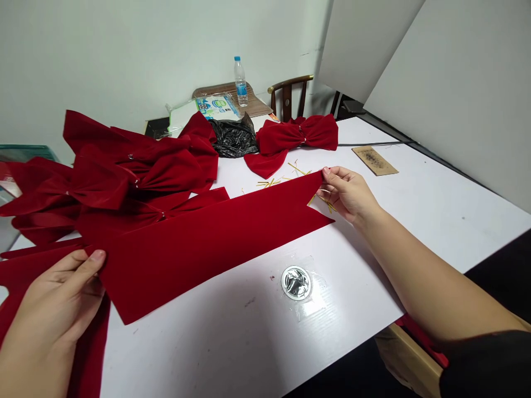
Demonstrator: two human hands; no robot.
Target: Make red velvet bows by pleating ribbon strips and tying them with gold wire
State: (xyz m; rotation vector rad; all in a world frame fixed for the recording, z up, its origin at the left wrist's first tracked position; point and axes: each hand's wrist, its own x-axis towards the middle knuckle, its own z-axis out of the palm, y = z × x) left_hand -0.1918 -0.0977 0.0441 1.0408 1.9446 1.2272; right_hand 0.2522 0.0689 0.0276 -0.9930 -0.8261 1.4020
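Note:
A long strip of red velvet ribbon [215, 237] is stretched between my two hands above the white table [199, 348]. My left hand [62, 298] pinches its near-left corner between thumb and fingers. At the far end, which is cut in a V notch, my right hand [348, 193] pinches the upper tip. More red velvet [93, 342] hangs under and beside my left hand. Behind the strip lies a pile of red velvet bows [166, 166], gathered at their middles with shiny ties. Gold twist ties [269, 182] are scattered beyond the strip, near my right hand.
A round silver-rimmed disc [296, 283] lies on clear plastic in front. Farther back are another red bow [301, 135], a black plastic bag [234, 137], a brown card [375, 160], a water bottle [240, 83] and a wooden chair [288, 97]. White panels border the right side.

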